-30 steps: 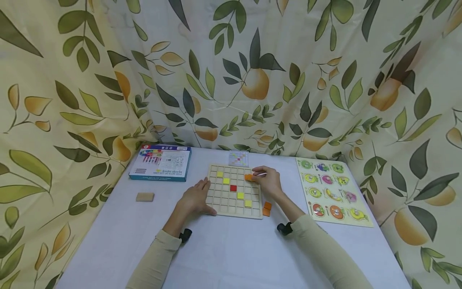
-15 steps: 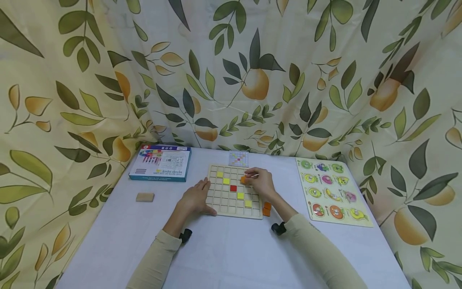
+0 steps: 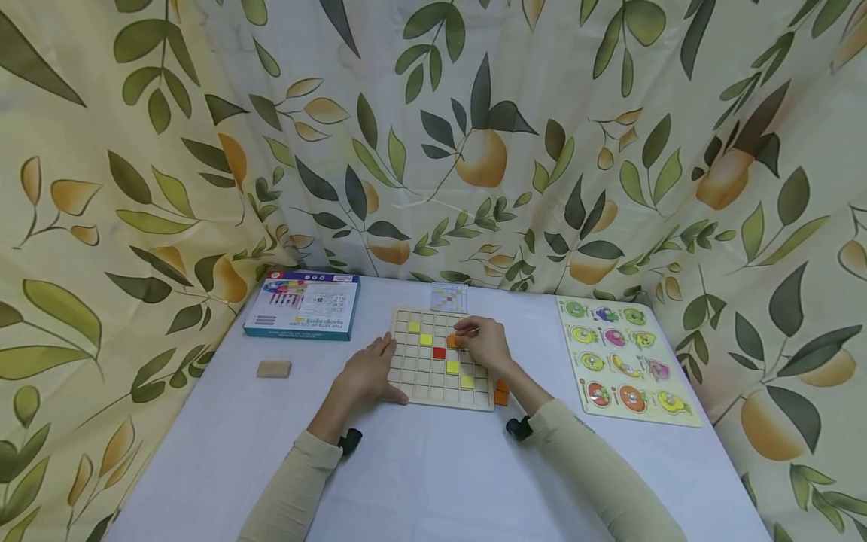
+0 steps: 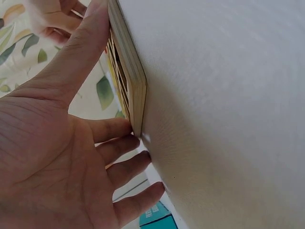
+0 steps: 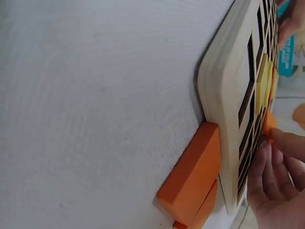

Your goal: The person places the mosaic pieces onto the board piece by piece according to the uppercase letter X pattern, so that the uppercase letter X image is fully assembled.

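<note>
Worktop [image 3: 433, 482] carries a fruit sheet [image 3: 623, 361] on the right, a box [image 3: 302, 309] on the left, and the board [image 3: 415, 380] between them. Of the hands, the left hand [image 3: 369, 373] spreads wide at the board's near-left corner; the right hand [image 3: 484, 342] is narrowed in a pinch over its far-right part. A card [image 3: 449, 296] lies just beyond the board, a block [image 3: 274, 369] near the box. Yellow tiles [image 3: 426, 340] and one red tile [image 3: 439, 353] form a diagonal. Spare orange tiles [image 5: 193, 167] lie by the right edge. The pinched orange tile [image 3: 452, 342] is apparently being placed; whether it is seated cannot be told. Next probably calls for squaring it to a cell, then releasing.
</note>
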Tool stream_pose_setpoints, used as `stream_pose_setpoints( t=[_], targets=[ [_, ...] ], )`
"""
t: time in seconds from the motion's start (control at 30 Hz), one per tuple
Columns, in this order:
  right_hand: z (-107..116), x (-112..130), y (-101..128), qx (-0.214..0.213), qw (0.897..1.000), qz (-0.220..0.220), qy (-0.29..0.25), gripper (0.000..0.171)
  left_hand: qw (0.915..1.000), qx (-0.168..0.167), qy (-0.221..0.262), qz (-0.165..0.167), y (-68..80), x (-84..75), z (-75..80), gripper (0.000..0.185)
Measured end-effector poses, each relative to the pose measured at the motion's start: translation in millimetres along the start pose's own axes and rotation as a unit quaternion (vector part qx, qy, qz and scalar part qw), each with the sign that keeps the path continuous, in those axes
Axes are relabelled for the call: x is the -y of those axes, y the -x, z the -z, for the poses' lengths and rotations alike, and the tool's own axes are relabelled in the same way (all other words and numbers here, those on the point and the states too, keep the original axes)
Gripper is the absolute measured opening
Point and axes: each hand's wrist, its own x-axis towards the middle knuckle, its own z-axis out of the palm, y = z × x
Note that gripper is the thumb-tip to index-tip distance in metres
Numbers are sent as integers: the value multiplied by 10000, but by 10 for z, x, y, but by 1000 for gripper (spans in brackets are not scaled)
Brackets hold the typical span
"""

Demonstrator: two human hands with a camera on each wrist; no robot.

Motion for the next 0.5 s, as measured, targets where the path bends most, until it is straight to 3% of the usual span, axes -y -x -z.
stream_pose_setpoints(
  t=[0.3, 0.5],
  targets=[
    [-4, 25, 5, 60, 9990, -40, 444, 11, 10000, -38, 15, -7, -3, -6, -4, 128],
    [43, 47, 45, 209, 9989, -34, 420, 15, 10000, 7, -23, -43, -6, -2, 5, 128]
  ],
)
